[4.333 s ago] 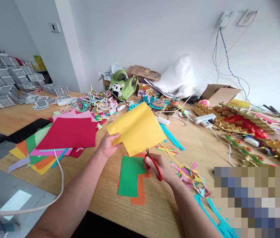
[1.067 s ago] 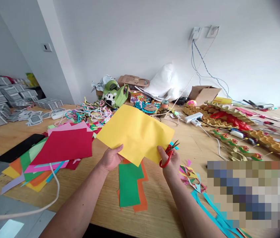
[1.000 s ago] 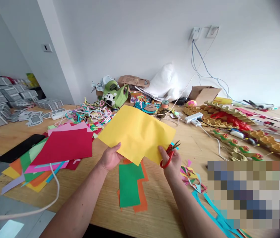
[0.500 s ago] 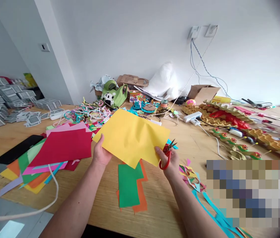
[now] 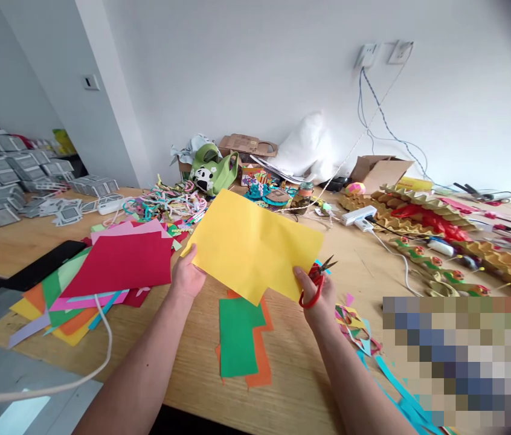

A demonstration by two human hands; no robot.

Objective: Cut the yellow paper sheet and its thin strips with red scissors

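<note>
In right hand (image 5: 323,304), scissors (image 5: 317,273); plain yellow sheet (image 5: 255,248).

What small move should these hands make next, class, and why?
Probably turn the scissors toward the yellow sheet: the right hand holds both, yet the blades point away from the paper, while the left hand supports the sheet's other side.

Near the wall (image 5: 237,66) I see a green bag (image 5: 219,174), a jar (image 5: 301,198), and a pink ball (image 5: 356,188) by a brown box (image 5: 379,173).
</note>
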